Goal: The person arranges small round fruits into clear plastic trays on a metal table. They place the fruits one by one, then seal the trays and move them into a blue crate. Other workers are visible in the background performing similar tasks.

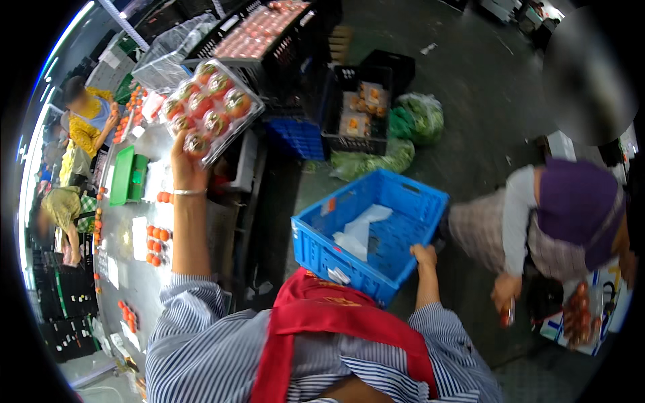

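My left hand [187,163] grips the lower corner of a clear plastic-wrapped tray of tomatoes [204,108], raised and tilted above the edge of a metal table [121,231]. With my right hand [424,254] I hold the rim of a blue plastic crate [315,249] in front of my red apron. Pieces of white paper [355,237] lie on the crate's bottom. On the metal table, small groups of tomatoes [157,234] lie beside white sheets, along with a green plastic container [122,176].
Black crates of packed tomatoes [262,30] are stacked ahead. A black crate with orange-labelled packs [358,141] stands near bags of green vegetables [423,118]. A co-worker in purple [574,211] bends close on the right, beside a box of tomatoes [579,317]. Others work beyond the table.
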